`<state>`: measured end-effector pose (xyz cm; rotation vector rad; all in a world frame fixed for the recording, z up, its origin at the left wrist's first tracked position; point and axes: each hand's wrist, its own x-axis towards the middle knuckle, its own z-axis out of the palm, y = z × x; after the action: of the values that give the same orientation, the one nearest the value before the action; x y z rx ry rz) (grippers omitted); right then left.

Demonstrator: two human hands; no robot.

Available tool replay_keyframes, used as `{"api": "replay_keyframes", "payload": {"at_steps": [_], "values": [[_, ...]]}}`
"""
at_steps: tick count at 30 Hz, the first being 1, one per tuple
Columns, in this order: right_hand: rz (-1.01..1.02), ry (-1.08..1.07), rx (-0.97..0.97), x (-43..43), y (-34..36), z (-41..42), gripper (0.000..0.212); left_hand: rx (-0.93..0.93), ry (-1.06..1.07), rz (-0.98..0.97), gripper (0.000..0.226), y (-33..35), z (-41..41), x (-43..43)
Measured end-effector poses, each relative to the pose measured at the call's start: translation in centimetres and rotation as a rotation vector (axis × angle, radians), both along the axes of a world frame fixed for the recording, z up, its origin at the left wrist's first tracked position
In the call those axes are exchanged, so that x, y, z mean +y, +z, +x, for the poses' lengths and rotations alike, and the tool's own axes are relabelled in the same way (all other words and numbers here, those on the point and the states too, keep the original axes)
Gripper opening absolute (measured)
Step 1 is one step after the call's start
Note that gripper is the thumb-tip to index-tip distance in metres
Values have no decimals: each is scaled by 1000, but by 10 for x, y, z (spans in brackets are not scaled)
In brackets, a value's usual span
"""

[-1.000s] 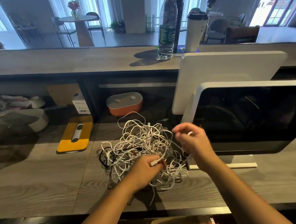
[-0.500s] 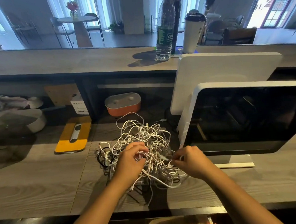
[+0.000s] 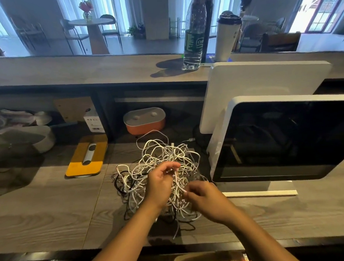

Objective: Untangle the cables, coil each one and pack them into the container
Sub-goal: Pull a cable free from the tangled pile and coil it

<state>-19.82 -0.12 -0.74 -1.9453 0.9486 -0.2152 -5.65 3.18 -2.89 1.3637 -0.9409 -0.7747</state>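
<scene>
A tangled heap of white cables (image 3: 164, 156) with a few black ones (image 3: 118, 186) lies on the wooden desk (image 3: 51, 206), just left of the monitor. My left hand (image 3: 160, 183) is over the middle of the heap, its fingers curled and pinching a white strand that runs down toward my right hand. My right hand (image 3: 206, 198) is at the heap's right front and pinches the same strand between fingertips. An orange container with a grey lid (image 3: 144, 120) stands shut behind the heap, under the shelf.
A white-framed monitor (image 3: 287, 138) and a white panel (image 3: 260, 85) stand close on the right. A yellow pad with a grey remote (image 3: 86, 156) lies to the left. A water bottle (image 3: 192, 39) and a cup (image 3: 226, 37) stand on the upper counter.
My right hand came down from above the heap to its right front. My left hand moved up from the heap's front onto its middle; both now pinch a white strand.
</scene>
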Motion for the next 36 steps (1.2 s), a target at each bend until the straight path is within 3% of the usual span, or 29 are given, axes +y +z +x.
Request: {"api": "replay_keyframes", "payload": {"at_steps": [4, 7, 9, 12, 14, 17, 18, 20, 23, 25, 29, 31, 34, 36], "values": [[-107, -148, -218, -2, 6, -1, 23, -368, -238, 215, 53, -17, 12, -8], [145, -308, -464, -2, 17, 2, 26, -595, -287, 367, 29, -31, -1, -12], [297, -401, -572, -1, 20, 3, 29, -665, -256, 343, 33, -30, -8, -14], [327, -529, -633, 0, 19, 0, 22, -833, -250, 350, 24, -31, -8, -18], [211, -533, -500, -1, 16, -6, 10, -948, -205, 409, 21, -29, -4, -20], [2, -295, 79, -8, 5, -15, 28, -1095, -155, 414, 23, -19, -5, -25], [-67, -187, 277, -9, 0, -16, 26, -1153, -154, 374, 25, -13, -7, -26], [-142, -89, 457, -9, -8, -15, 16, -1194, -145, 281, 27, -6, -13, -28], [-95, -206, 230, -11, -9, -17, 18, -1078, -50, 258, 26, 4, -24, -27], [-106, -279, 86, -14, -3, -20, 16, -1014, -9, 366, 21, 8, -20, -25], [-539, -220, 354, -22, -5, -33, 16, -1105, -219, 637, 24, 8, -9, -19], [-609, -174, 473, -22, -8, -34, 20, -1035, -401, 718, 25, 8, -6, -16], [-557, -164, 594, -22, -17, -31, 20, -702, -606, 666, 24, 16, -5, -11], [-533, -177, 555, -22, -24, -31, 16, -329, -554, 536, 29, 27, -8, -4]]}}
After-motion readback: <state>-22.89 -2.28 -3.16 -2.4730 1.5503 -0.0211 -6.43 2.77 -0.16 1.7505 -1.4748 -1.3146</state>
